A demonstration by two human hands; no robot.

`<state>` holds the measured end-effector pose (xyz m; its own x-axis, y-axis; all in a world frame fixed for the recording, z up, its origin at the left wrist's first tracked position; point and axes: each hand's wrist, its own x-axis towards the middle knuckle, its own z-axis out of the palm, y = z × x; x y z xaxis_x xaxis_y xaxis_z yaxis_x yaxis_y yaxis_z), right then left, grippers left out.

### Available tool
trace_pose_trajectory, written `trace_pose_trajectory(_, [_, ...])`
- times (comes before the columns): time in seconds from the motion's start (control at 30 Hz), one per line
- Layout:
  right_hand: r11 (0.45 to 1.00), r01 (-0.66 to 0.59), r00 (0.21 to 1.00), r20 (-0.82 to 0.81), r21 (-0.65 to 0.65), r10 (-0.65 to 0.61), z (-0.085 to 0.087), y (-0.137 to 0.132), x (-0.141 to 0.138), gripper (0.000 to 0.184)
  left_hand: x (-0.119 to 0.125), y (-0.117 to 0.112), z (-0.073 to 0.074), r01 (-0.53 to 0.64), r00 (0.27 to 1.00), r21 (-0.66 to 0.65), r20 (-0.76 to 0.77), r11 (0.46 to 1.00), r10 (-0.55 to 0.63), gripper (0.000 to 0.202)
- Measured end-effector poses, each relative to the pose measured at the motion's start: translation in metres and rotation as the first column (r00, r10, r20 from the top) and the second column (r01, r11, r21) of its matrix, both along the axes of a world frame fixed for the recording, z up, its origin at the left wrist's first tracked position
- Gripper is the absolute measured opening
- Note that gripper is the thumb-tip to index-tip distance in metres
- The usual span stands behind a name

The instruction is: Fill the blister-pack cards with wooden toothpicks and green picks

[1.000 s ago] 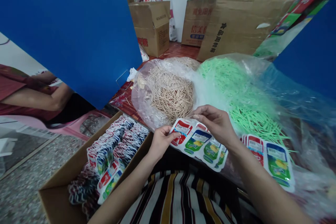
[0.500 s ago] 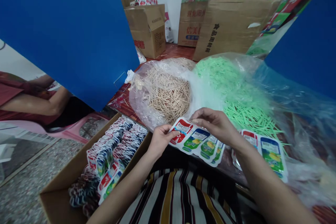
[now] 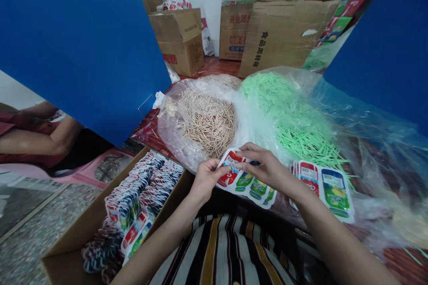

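Observation:
My left hand (image 3: 204, 179) pinches the left end of a fanned set of small printed sachets (image 3: 246, 181), red, green and blue labelled. My right hand (image 3: 265, 167) rests on top of the same fan, fingers curled over the cards near the red one. Just beyond my hands lies a clear plastic bag of wooden toothpicks (image 3: 207, 120). To its right is a heap of green plastic picks (image 3: 294, 120) on clear plastic. A second small stack of sachets (image 3: 329, 187) lies to the right of my right wrist.
A cardboard box (image 3: 72, 249) at lower left holds several rows of filled sachets (image 3: 140, 191). Blue panels (image 3: 80, 40) stand left and right. Brown cartons (image 3: 284, 35) line the back. Another person's arm (image 3: 40, 138) rests at the far left.
The fan of sachets has been pushed closer together, and my right hand has slid left over it. The view has shifted a little to the right.

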<state>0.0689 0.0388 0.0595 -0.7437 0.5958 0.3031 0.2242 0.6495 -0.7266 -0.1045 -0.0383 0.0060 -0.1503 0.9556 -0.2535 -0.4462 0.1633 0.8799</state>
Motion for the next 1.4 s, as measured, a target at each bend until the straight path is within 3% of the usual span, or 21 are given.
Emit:
trace_pose_trajectory(0.07, [1.0,0.019,1.0,0.009,-0.017,-0.019,0.0,0.001,0.005,0.028,0.003,0.0,-0.001,0.014,1.0,-0.005,0.021,1.0,-0.014,0.025])
trace_pose_trajectory(0.2, [0.981,0.181,0.983,0.029,-0.065,-0.179,0.0,0.002,0.014,0.039,0.005,0.002,0.003,0.018,0.997,0.01,0.074,1.0,-0.019,0.023])
trace_pose_trajectory(0.37, [0.966,0.239,0.971,0.038,-0.098,-0.237,-0.002,0.0,0.021,0.037,0.012,0.007,0.008,0.242,0.964,-0.027,-0.108,0.97,-0.244,0.029])
trace_pose_trajectory(0.47, [0.963,0.24,0.97,0.063,-0.121,-0.234,-0.005,0.002,0.029,0.044,0.016,0.013,0.004,0.184,0.954,-0.036,-0.232,0.982,-0.187,0.033])
trace_pose_trajectory(0.57, [0.96,0.25,0.962,0.146,-0.123,-0.232,-0.01,0.004,0.039,0.025,0.02,0.017,0.001,0.153,0.941,0.038,-0.311,0.988,-0.133,0.034])
trace_pose_trajectory(0.7, [0.95,0.298,0.947,0.152,-0.094,-0.282,-0.014,0.0,0.048,0.029,0.03,0.018,0.001,0.236,0.942,0.066,-0.26,0.969,-0.212,0.036])
trace_pose_trajectory(0.9, [0.924,0.373,0.927,0.082,-0.084,-0.367,-0.014,-0.011,0.054,0.028,0.057,0.019,-0.001,0.172,0.967,-0.047,-0.181,0.984,-0.178,0.034])
trace_pose_trajectory(1.1, [0.919,0.368,0.929,0.025,-0.145,-0.368,-0.018,-0.019,0.066,0.026,0.076,0.017,-0.004,0.121,0.964,-0.02,-0.234,0.992,-0.122,0.031])
trace_pose_trajectory(1.23, [0.936,0.284,0.959,0.066,-0.209,-0.276,-0.01,-0.002,0.094,0.035,0.085,0.012,-0.002,0.149,0.958,-0.031,-0.243,0.988,-0.152,0.029])
trace_pose_trajectory(1.3, [0.893,0.424,0.902,0.163,-0.153,-0.401,-0.008,0.021,0.117,0.043,0.089,0.01,-0.001,0.158,0.956,-0.033,-0.244,0.987,-0.161,0.028])
trace_pose_trajectory(1.33, [0.827,0.562,0.8,0.266,-0.021,-0.538,-0.009,0.035,0.129,0.045,0.091,0.01,-0.001,0.162,0.955,-0.034,-0.245,0.986,-0.165,0.027])
trace_pose_trajectory(1.37, [0.743,0.653,0.645,0.41,0.143,-0.645,-0.011,0.051,0.14,0.048,0.093,0.009,-0.002,0.165,0.955,-0.037,-0.245,0.986,-0.169,0.027])
trace_pose_trajectory(1.4, [0.696,0.688,0.558,0.463,0.204,-0.688,-0.014,0.067,0.149,0.047,0.096,0.009,-0.002,0.17,0.954,-0.042,-0.245,0.985,-0.175,0.027])
